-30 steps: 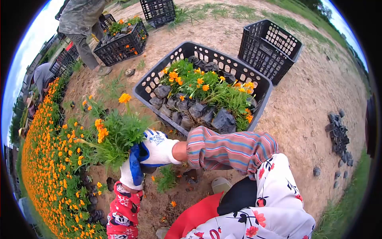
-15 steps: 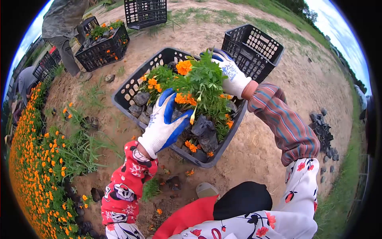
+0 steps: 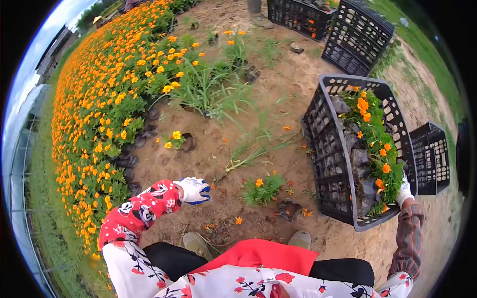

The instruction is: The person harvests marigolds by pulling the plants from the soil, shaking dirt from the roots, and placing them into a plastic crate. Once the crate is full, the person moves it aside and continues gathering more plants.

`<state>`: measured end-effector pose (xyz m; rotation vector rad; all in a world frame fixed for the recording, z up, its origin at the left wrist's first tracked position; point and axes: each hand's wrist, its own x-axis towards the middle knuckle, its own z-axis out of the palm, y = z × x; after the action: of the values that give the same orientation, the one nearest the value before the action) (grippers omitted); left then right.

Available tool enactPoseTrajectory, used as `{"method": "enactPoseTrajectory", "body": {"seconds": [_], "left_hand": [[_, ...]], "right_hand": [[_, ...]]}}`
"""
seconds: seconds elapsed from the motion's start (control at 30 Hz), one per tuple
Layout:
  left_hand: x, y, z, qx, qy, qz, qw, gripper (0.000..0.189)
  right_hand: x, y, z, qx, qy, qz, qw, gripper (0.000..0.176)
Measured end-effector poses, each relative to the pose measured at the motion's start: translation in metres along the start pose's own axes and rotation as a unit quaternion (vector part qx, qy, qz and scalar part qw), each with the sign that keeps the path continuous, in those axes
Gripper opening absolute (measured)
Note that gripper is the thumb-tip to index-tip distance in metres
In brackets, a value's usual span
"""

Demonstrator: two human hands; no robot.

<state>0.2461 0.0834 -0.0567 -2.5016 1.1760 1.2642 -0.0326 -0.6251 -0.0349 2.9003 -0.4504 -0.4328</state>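
Observation:
My left hand (image 3: 195, 190), in a white knit glove with blue coating, is held over bare soil on the left. Its fingers are slightly bent and a little apart, with nothing in them. On the right, my gloved right hand (image 3: 405, 190) is at the near right corner of a black plastic crate (image 3: 332, 149), against the green leaves. Foliage hides its fingers, so I cannot tell what they grip. Marigold plants (image 3: 382, 144) with orange blooms fill the crate, their dark root bags (image 3: 360, 158) showing along one side. A small marigold (image 3: 263, 190) stands on the ground between my hands.
A dense marigold bed (image 3: 94, 134) runs along the left. Grass clumps (image 3: 211, 94) grow from the soil ahead. More black crates stand beyond: a tilted one (image 3: 358, 37), a filled one (image 3: 298, 20) and another (image 3: 430, 159) at right. My shoes (image 3: 198, 244) are below.
My view has swung left, so the crate now appears at the right. My left hand has left the plants and moved over the soil. My right hand remains at the crate, lower along its side.

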Motion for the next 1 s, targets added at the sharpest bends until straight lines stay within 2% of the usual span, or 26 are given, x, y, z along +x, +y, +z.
{"method": "enactPoseTrajectory", "body": {"seconds": [0.03, 0.07, 0.1, 0.13, 0.17, 0.2, 0.23, 0.27, 0.3, 0.37, 0.43, 0.5, 0.53, 0.57, 0.63, 0.67, 0.77, 0.83, 0.9, 0.97, 1.0], "left_hand": [[-0.001, -0.027, 0.021, 0.023, -0.088, -0.047, 0.995, 0.039], [0.0, -0.047, 0.033, 0.04, -0.159, -0.106, 0.981, 0.041], [-0.004, -0.069, 0.04, 0.024, -0.151, -0.155, 0.976, 0.046], [-0.005, -0.099, 0.056, -0.023, -0.039, -0.215, 0.975, 0.054], [-0.004, -0.125, 0.068, -0.065, 0.071, -0.268, 0.959, 0.062], [-0.003, -0.134, 0.062, -0.097, 0.169, -0.32, 0.927, 0.071], [-0.001, -0.143, 0.053, -0.128, 0.262, -0.368, 0.883, 0.081], [0.01, -0.153, 0.046, -0.138, 0.328, -0.359, 0.863, 0.085], [0.023, -0.162, 0.038, -0.147, 0.394, -0.351, 0.837, 0.09], [0.063, -0.169, 0.022, -0.179, 0.455, -0.282, 0.825, 0.08], [0.185, -0.23, 0.073, -0.106, 0.508, -0.136, 0.844, 0.062], [0.136, -0.191, 0.025, -0.229, 0.45, -0.165, 0.847, 0.043], [0.13, -0.193, 0.027, -0.347, 0.534, -0.129, 0.76, 0.03], [0.122, -0.196, 0.019, -0.469, 0.53, -0.185, 0.681, 0.033], [0.143, -0.255, 0.044, -0.641, 0.557, -0.2, 0.488, 0.035], [0.142, -0.284, 0.055, -0.64, 0.558, -0.203, 0.488, 0.035], [0.141, -0.358, 0.065, -0.407, 0.729, -0.355, 0.421, 0.06], [0.139, -0.364, 0.044, -0.42, 0.686, -0.455, 0.381, 0.074], [0.184, -0.43, 0.068, -0.456, 0.557, -0.545, 0.43, 0.08], [0.111, -0.335, 0.001, -0.494, 0.517, -0.528, 0.458, 0.077], [0.122, -0.345, 0.009, -0.484, 0.536, -0.532, 0.442, 0.078]], "right_hand": [[0.002, 0.024, 0.025, -0.022, 0.039, -0.025, 0.999, 0.038], [-0.005, 0.024, 0.023, -0.006, 0.056, -0.014, 0.998, 0.039], [-0.007, 0.01, 0.004, 0.054, 0.007, 0.057, 0.997, 0.041], [-0.013, 0.021, 0.017, 0.09, 0.071, 0.081, 0.99, 0.042], [-0.013, 0.02, 0.007, 0.082, 0.024, 0.091, 0.992, 0.043], [-0.019, 0.009, -0.012, 0.112, 0.049, 0.078, 0.989, 0.045], [-0.035, -0.005, -0.031, 0.049, 0.08, 0.089, 0.992, 0.046], [-0.05, -0.025, -0.047, 0.025, 0.138, 0.155, 0.978, 0.049], [-0.055, -0.058, -0.078, 0.043, 0.151, 0.172, 0.972, 0.048], [-0.053, -0.093, -0.105, 0.061, 0.291, 0.071, 0.952, 0.044], [-0.044, -0.197, -0.165, 0.093, 0.306, 0.01, 0.948, 0.041], [-0.032, -0.286, -0.197, 0.147, 0.284, -0.071, 0.945, 0.04], [-0.024, -0.315, -0.2, 0.123, 0.272, -0.126, 0.946, 0.04], [-0.015, -0.339, -0.201, 0.127, 0.257, -0.181, 0.941, 0.039], [0.001, -0.379, -0.206, 0.119, 0.22, -0.264, 0.931, 0.038], [0.013, -0.389, -0.203, 0.138, 0.213, -0.289, 0.923, 0.037], [0.038, -0.414, -0.189, 0.201, 0.183, -0.313, 0.91, 0.034], [0.043, -0.423, -0.179, 0.211, 0.132, -0.327, 0.912, 0.035], [0.043, -0.43, -0.172, 0.184, 0.12, -0.381, 0.898, 0.036], [0.042, -0.434, -0.167, 0.199, 0.083, -0.393, 0.894, 0.034], [0.042, -0.435, -0.165, 0.2, 0.07, -0.392, 0.895, 0.032]]}}
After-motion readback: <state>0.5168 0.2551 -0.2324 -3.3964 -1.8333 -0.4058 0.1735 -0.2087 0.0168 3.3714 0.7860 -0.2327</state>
